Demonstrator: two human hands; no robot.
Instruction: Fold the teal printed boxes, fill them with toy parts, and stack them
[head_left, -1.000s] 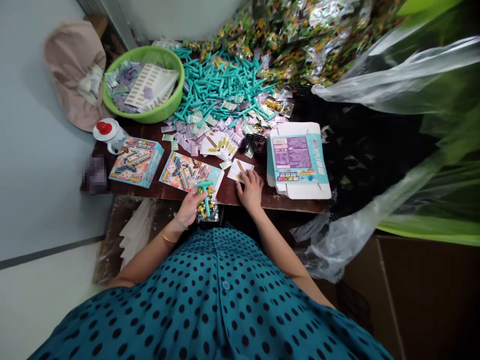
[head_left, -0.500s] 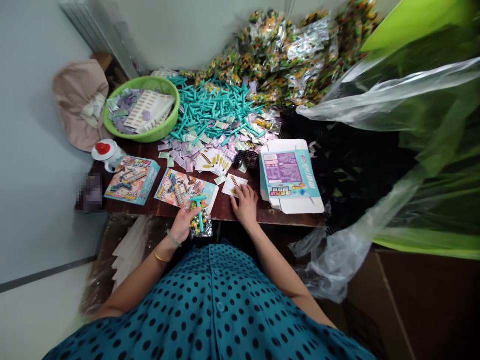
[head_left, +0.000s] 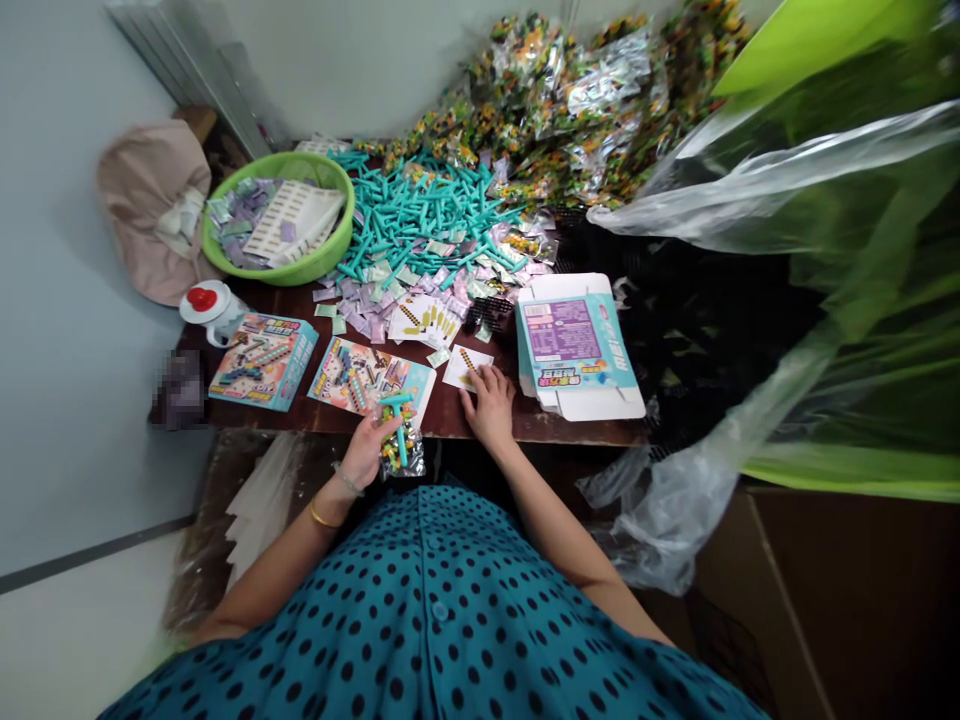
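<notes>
left hand [head_left: 366, 450] sits at the near edge of the wooden table [head_left: 585, 430], fingers curled round a teal t-shaped stick [head_left: 397, 420] and a small clear packet of coloured bits [head_left: 401, 455], both gripped together just over the table's lip; right hand [head_left: 489, 405] lies palm down and flat on the tabletop, fingers spread, fingertips pressing on a white card [head_left: 461, 368] with a little orange and black print on it, nothing grasped, just pinned; between the two hands and a touch farther back lies a flat colourful printed box [head_left: 367, 375], and left of that a second box of the same kind [head_left: 262, 360], the two near one another but apart; to the right of the flat hand, just beside it, a stack of unfolded teal and white cartons [head_left: 577, 345] with a purple panel facing up; farther back a fan of white cards [head_left: 424, 320] among scattered pale sachets [head_left: 367, 310], then a big heap of teal sticks [head_left: 420, 215], and behind that a mound of shiny packets [head_left: 570, 90] against the wall; a green basin [head_left: 330, 255] holding sachets and sheets stands at the back left, a white cup with a red lid [head_left: 210, 305] just in front of it; clear plastic bags [head_left: 750, 200] billow on the right; a blue polka-dot dress [head_left: 435, 620] fills the foreground.
</notes>
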